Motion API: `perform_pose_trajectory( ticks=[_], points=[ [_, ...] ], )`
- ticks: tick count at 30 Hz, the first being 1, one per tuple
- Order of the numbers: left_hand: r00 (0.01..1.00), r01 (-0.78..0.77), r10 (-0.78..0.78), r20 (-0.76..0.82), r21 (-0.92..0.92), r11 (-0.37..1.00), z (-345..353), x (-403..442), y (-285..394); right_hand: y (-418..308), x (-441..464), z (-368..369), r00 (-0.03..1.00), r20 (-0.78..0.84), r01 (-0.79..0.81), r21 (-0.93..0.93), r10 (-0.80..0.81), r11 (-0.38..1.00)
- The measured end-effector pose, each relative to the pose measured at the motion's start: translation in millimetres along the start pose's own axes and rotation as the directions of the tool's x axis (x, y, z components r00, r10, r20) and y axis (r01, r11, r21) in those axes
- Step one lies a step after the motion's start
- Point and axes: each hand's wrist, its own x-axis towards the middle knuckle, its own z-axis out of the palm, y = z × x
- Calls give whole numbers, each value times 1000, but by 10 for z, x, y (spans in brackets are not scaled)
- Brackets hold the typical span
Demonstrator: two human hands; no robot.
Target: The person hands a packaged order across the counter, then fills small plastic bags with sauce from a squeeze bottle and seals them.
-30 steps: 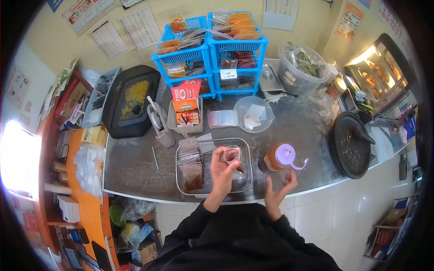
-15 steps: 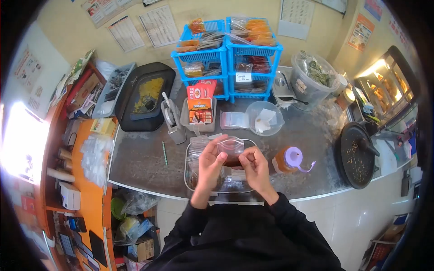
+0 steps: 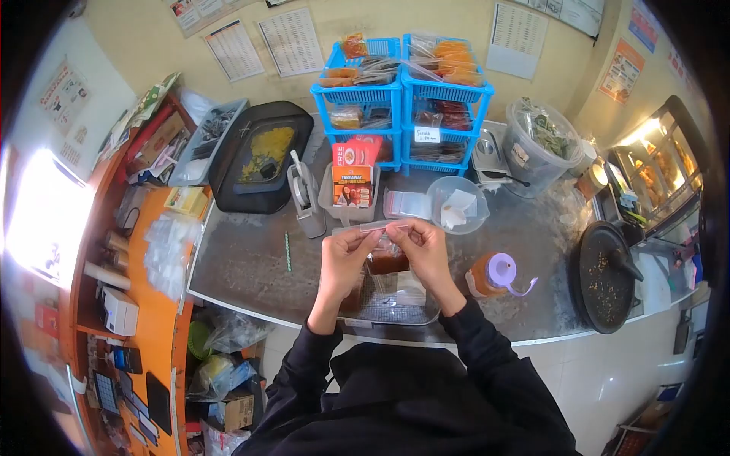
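Both hands pinch the top edge of a small clear zip-lock bag [image 3: 388,263] with reddish-brown sauce in its lower part. My left hand [image 3: 350,257] is closed on its left top side, my right hand [image 3: 423,251] on the right, with thumbs close together. The bag hangs over a wire basket [image 3: 395,314], whose contents are partly hidden by my hands; a pale packet [image 3: 409,289] shows in it. To the right stands a sauce bottle [image 3: 487,275] of orange-brown sauce, its purple lid [image 3: 502,269] with the cap flipped open.
Behind are blue stacked baskets [image 3: 445,91] of packets, a container with leaflets [image 3: 353,186], a round plastic tub [image 3: 458,205] and a tape dispenser [image 3: 305,199]. A green striped straw [image 3: 288,251] lies at left. A stone mortar [image 3: 603,277] stands at the right.
My hands have come together along the bag's top, which was gaping before and now looks pressed flat. The camera view has shifted slightly, so the counter appears further right.
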Motion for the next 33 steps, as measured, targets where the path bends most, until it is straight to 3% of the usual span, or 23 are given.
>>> perform_pose_trajectory(
  ticks=[6,11,12,19,24,26,27,29,31,32,33],
  points=[
    [997,-25,18,-73,-102,994,-14,-77,-65,-44,-105,122,999,-24,20,-179,-25,984],
    [985,-38,45,-167,49,998,-82,-289,-211,90,-253,246,984,-9,170,-277,-179,946],
    [981,-41,57,-183,87,995,-126,-332,-276,132,-294,282,988,-19,140,-277,-152,950],
    [996,76,-81,36,136,988,-896,-600,-689,589,-462,275,972,227,147,-352,-68,924],
    [975,196,-199,97,42,980,-1065,-650,-927,1023,-657,300,974,225,117,-338,-40,934],
    [963,261,-264,48,56,964,-1105,-599,-1155,1079,-600,151,989,144,122,-587,-45,801],
    [991,107,-127,41,316,943,-1112,-574,-1223,1116,-576,42,993,102,113,-695,-57,710],
    [981,-194,133,141,741,643,-1097,-485,-1302,1308,-535,-149,995,96,69,-858,28,510],
    [937,-330,259,235,841,429,-1041,-407,-1257,1442,-537,-215,989,128,99,-948,77,304],
    [905,-385,312,290,871,306,-1017,-380,-1230,1522,-552,-222,991,107,77,-946,78,313],
    [903,-370,328,277,890,267,-1000,-362,-1216,1569,-561,-213,993,87,58,-945,78,322]
  ],
)
